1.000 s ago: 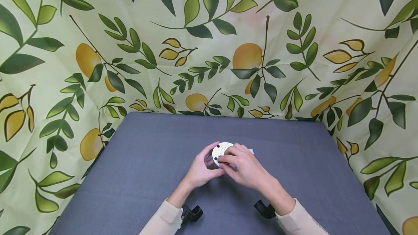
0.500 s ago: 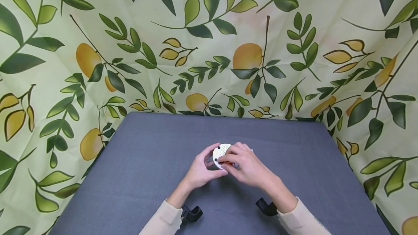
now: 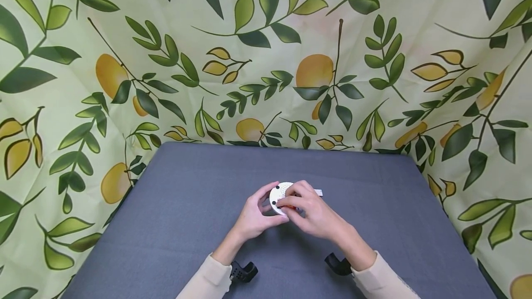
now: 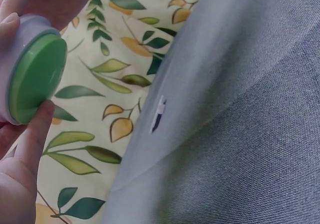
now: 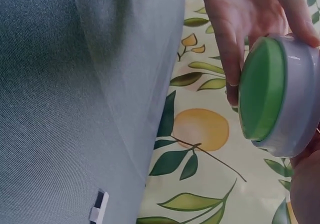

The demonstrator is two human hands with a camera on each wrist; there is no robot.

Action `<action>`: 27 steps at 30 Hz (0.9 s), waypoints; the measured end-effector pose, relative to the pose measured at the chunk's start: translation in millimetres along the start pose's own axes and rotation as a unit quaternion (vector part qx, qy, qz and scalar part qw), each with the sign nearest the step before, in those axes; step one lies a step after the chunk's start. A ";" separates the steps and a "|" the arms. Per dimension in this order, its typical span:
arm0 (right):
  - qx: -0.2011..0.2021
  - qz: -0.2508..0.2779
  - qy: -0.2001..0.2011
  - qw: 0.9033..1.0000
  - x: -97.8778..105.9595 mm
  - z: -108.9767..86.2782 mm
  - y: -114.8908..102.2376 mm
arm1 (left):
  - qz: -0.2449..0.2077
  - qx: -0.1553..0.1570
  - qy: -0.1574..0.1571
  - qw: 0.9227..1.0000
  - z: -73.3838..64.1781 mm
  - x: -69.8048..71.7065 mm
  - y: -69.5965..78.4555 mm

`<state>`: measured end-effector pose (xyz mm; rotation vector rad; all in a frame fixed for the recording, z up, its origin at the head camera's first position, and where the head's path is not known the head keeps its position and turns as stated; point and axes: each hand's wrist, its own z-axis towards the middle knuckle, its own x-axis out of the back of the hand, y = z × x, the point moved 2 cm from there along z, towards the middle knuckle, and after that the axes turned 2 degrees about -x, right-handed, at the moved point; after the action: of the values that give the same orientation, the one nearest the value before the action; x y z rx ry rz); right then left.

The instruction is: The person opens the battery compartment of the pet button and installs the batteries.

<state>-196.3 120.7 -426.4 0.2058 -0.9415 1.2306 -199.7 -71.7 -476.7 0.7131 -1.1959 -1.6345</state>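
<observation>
Cream cuffed sleeves are worn, the right faintly marked, with curved black wrist pieces.

The round device looks like smooth, glossy plastic; the worktop shows matt, woven cloth; the backdrop is creased fabric.

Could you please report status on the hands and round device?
Left hand holding round device. Right hand covering part of its perforated face. Small black-and-white item on table.

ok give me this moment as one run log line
left hand: grips white-and-green round device | right hand: curled over its perforated face | small white-and-black item: on gray table
</observation>
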 end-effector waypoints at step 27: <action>0.030 0.058 0.065 0.996 -6.6 -1.5 3.9 | -0.007 0.005 -0.002 1.000 2.4 0.3 6.2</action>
<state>-199.0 118.3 -433.3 0.1176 -0.8129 1.3648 -199.7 -71.4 -470.0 0.7254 -1.2055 -1.6430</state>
